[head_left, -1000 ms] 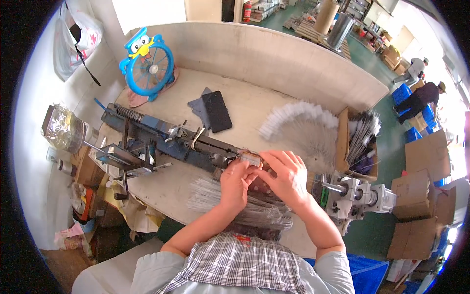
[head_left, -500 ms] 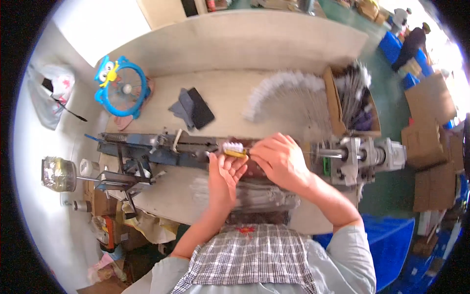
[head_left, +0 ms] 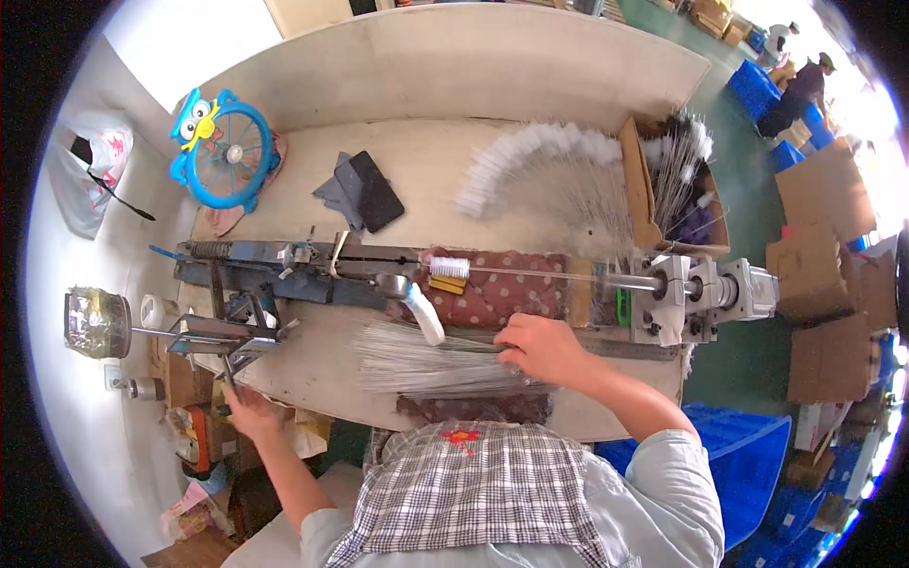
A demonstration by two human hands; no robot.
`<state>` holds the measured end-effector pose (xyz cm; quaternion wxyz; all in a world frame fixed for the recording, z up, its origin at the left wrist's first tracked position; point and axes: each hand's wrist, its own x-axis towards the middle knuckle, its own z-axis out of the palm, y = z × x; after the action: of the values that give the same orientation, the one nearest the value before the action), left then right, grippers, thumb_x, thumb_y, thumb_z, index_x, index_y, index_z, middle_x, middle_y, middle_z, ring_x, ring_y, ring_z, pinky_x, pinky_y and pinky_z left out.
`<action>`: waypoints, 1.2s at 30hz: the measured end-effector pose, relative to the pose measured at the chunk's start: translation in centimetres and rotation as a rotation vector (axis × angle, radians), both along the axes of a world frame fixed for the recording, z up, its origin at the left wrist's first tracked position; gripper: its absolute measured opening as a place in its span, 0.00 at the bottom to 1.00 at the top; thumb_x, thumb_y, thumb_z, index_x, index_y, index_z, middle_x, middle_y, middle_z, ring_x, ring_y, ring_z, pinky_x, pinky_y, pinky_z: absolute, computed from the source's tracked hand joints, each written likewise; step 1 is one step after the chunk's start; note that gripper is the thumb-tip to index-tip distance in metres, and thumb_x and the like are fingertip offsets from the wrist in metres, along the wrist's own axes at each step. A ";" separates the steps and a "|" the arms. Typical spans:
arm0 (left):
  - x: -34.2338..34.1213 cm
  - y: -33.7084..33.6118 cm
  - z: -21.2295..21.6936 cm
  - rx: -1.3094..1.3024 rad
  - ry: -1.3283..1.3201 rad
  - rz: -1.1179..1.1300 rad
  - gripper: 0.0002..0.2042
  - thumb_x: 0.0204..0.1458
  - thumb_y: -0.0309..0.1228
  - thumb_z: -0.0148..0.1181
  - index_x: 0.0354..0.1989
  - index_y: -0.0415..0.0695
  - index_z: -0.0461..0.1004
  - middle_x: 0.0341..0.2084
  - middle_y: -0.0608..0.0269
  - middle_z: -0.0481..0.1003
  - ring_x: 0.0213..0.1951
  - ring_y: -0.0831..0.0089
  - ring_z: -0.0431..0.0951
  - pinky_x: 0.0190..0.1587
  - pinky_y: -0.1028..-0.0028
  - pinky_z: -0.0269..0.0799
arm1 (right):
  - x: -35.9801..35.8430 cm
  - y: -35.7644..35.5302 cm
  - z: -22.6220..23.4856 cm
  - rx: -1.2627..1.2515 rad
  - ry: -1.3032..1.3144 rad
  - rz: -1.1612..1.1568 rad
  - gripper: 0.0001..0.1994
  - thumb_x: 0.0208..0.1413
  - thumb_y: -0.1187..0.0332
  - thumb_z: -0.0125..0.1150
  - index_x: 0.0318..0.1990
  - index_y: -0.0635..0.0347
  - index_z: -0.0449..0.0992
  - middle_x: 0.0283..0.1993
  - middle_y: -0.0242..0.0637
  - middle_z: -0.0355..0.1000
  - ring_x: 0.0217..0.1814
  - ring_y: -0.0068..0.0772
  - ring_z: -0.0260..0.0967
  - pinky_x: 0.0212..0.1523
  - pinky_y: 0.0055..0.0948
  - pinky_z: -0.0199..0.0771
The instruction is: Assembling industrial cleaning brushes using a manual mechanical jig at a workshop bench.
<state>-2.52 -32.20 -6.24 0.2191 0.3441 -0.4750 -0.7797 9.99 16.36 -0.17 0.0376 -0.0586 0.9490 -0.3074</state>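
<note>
My left hand (head_left: 254, 415), slightly blurred, is closed round the lever (head_left: 228, 375) hanging under the metal frame at the left of the bench. My right hand (head_left: 547, 350) has its fingers curled together over the right part of a bundle of thin metal wires (head_left: 431, 362), pinching at them; the fingertips are partly hidden. Beyond the hands, a white ridged cylinder (head_left: 449, 267) lies in line with the spindle (head_left: 632, 282), above a yellow block (head_left: 447, 284). A white-wrapped handle (head_left: 425, 316) slants toward the wires.
Bristle-tipped wires (head_left: 540, 161) fan across the back, beside a cardboard box (head_left: 640, 185) of more wires. A dark phone (head_left: 370, 192) and a blue owl-shaped fan (head_left: 227, 156) stand further left. A blue bin (head_left: 748, 464) is at right; two people work far off.
Both hands have left the white ridged cylinder. My left hand has moved down left to the lever, my right hand nearer to me onto the wires. The view has shifted slightly.
</note>
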 end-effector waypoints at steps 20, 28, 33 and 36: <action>3.1 28.8 5.2 0.187 0.075 -1.000 0.10 0.55 0.30 0.52 0.43 0.39 0.67 0.36 0.59 0.73 0.44 0.69 0.72 0.47 0.69 0.69 | 1.7 3.1 1.6 0.190 -0.011 -0.118 0.11 0.49 0.73 0.53 0.41 0.55 0.74 0.35 0.38 0.69 0.37 0.44 0.71 0.34 0.39 0.72; 1.6 28.9 15.8 1.301 -0.354 -1.136 0.16 0.59 0.43 0.45 0.36 0.40 0.70 0.15 0.67 0.67 0.13 0.80 0.62 0.20 0.74 0.65 | 1.9 2.8 4.9 0.322 -0.035 -0.171 0.13 0.45 0.78 0.52 0.40 0.60 0.73 0.35 0.44 0.69 0.39 0.48 0.69 0.37 0.41 0.72; 3.1 25.4 13.1 0.838 -0.104 -1.175 0.26 0.60 0.52 0.36 0.34 0.41 0.71 0.16 0.61 0.70 0.11 0.74 0.64 0.20 0.74 0.67 | 2.4 7.8 10.4 0.299 0.289 -0.300 0.11 0.44 0.82 0.51 0.36 0.63 0.74 0.32 0.42 0.69 0.34 0.44 0.69 0.35 0.36 0.70; 4.5 26.8 12.0 0.735 0.034 -1.190 0.24 0.61 0.49 0.38 0.35 0.39 0.72 0.19 0.55 0.73 0.15 0.69 0.71 0.23 0.73 0.70 | 1.8 9.1 13.0 0.212 0.382 -0.523 0.13 0.45 0.83 0.53 0.39 0.62 0.75 0.32 0.45 0.72 0.33 0.45 0.72 0.34 0.33 0.72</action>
<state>1.94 -5.39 5.72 -0.3685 0.0650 -0.2847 -0.8825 11.75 25.46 12.81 -0.2153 0.1344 0.9485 -0.1898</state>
